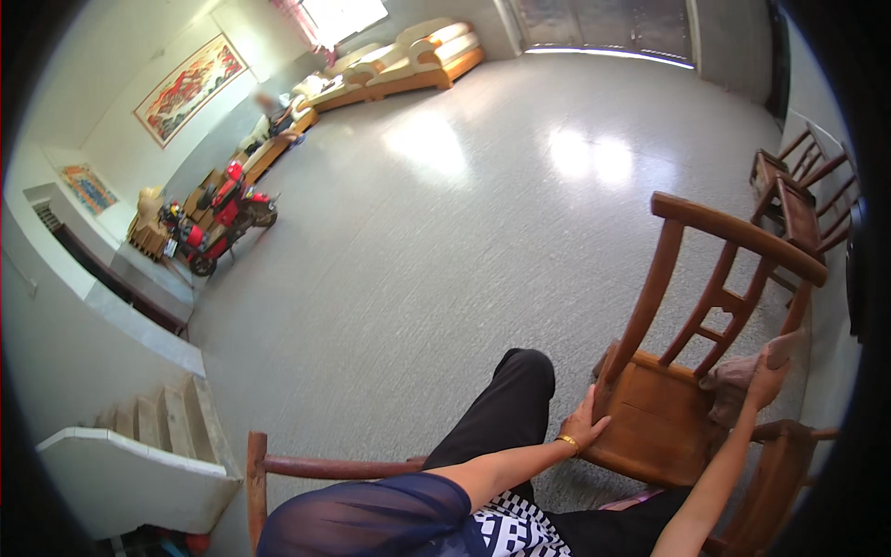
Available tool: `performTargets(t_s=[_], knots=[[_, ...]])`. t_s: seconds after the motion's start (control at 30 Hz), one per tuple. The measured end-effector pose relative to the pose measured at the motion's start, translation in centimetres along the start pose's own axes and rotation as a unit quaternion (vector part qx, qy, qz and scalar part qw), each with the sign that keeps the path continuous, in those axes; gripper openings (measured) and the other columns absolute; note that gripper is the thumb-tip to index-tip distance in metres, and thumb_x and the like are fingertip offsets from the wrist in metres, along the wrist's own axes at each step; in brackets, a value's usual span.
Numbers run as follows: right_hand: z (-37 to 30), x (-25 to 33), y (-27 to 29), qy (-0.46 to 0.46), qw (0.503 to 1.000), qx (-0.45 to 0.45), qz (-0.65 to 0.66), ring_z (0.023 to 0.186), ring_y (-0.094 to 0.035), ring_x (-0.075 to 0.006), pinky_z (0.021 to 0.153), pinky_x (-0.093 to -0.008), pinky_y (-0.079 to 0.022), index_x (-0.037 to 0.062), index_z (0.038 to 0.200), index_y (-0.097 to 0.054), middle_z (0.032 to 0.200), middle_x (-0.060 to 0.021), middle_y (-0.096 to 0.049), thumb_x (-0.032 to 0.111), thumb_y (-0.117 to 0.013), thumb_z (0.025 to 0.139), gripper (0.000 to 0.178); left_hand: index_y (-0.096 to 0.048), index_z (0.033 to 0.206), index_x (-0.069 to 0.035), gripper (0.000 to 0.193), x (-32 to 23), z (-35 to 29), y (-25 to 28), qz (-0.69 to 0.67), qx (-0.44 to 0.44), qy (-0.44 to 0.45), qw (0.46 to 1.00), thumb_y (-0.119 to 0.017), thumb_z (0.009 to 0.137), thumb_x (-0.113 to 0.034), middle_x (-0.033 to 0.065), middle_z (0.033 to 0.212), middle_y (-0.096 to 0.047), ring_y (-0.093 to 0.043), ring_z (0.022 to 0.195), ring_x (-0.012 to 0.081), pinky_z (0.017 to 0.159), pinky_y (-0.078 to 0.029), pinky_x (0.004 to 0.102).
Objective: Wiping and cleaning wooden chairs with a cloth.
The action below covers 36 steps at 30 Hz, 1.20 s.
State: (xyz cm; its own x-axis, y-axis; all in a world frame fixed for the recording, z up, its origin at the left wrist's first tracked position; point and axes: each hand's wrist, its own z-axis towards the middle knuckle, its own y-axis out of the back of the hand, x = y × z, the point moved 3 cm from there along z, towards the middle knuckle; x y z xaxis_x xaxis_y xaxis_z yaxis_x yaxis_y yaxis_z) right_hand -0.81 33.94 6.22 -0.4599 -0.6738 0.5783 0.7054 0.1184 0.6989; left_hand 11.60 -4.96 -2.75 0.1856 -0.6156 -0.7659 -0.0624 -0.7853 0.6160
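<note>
A brown wooden chair (664, 408) with a curved top rail stands in front of me at the right, turned so its backrest is on the far side. My left hand (583, 427), with a gold bracelet at the wrist, grips the left side of the chair by the seat edge and back post. At the backrest's right post, my right hand (768, 381) holds a pinkish-grey cloth (736, 373) against the wood. Part of the cloth hangs down behind the seat's right side. The fingertips of the right hand are partly covered by the cloth.
More wooden chairs (800, 212) stand along the right wall, and another chair (775, 483) is close to my right arm. A red scooter (218, 223) is parked left. Sofas (408, 65) line the far wall, where a person (275, 113) sits. Stairs (172, 422) rise at lower left.
</note>
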Motion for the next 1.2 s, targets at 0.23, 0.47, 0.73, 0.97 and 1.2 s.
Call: performTargets(t_s=[0.23,0.47,0.73,0.97,1.2], knots=[[-5.5,-2.6,-0.6,-0.069,0.996,0.04,0.027,0.102,-0.051,-0.0401,0.086,-0.0421,-0.04,0.0068,0.122,-0.041,0.111,-0.0214,-0.055,0.045,-0.058,0.076,0.062,-0.011,0.138,-0.012,0.083,0.2,-0.1,0.1,0.004,0.0,0.019,1.0,-0.058,0.077,-0.041,0.0241,0.121,-0.046,-0.051,0.103,0.0396,0.085,-0.041,0.0431],[-7.2,-5.1,-1.4,-0.125,0.984,0.096,0.081,0.104,-0.051,-0.0375,0.087,-0.0405,-0.039,0.0063,0.116,-0.044,0.108,-0.0207,-0.057,0.048,-0.06,0.073,0.062,-0.011,0.138,-0.011,0.083,0.0,-0.1,0.1,0.004,-0.013,0.005,1.0,-0.058,0.077,-0.041,0.0242,0.122,-0.045,-0.05,0.103,0.0397,0.084,-0.041,0.044],[-10.4,-4.7,-1.0,-0.065,0.997,0.031,0.005,0.096,-0.053,-0.0424,0.083,-0.045,-0.041,0.0013,0.114,-0.046,0.1,-0.0261,-0.058,0.044,-0.053,0.077,0.057,-0.014,0.137,-0.008,0.083,0.4,-0.5,0.6,-0.003,-0.002,0.014,1.0,-0.06,0.076,-0.04,0.0234,0.126,-0.041,-0.046,0.109,0.0382,0.089,-0.039,0.0411],[-12.7,0.4,2.7,-0.159,0.973,0.152,-0.075,0.099,-0.055,-0.0348,0.085,-0.041,-0.043,-0.0019,0.107,-0.055,0.104,-0.0233,-0.057,0.027,-0.058,0.073,0.045,-0.022,0.134,-0.001,0.079,1.0,0.2,0.0,-0.008,-0.049,-0.016,0.999,-0.059,0.075,-0.037,0.027,0.118,-0.047,-0.049,0.106,0.0396,0.089,-0.039,0.0407],[-18.2,-0.5,1.1,0.128,0.966,0.109,-0.194,0.103,-0.045,-0.0323,0.087,-0.044,-0.036,-0.0013,0.109,-0.052,0.106,-0.0154,-0.054,0.025,-0.061,0.069,0.049,-0.02,0.135,-0.005,0.08,0.3,0.7,-0.4,-0.016,-0.049,-0.049,0.997,-0.063,0.074,-0.032,0.0253,0.124,-0.044,-0.046,0.109,0.0394,0.089,-0.038,0.0411]])
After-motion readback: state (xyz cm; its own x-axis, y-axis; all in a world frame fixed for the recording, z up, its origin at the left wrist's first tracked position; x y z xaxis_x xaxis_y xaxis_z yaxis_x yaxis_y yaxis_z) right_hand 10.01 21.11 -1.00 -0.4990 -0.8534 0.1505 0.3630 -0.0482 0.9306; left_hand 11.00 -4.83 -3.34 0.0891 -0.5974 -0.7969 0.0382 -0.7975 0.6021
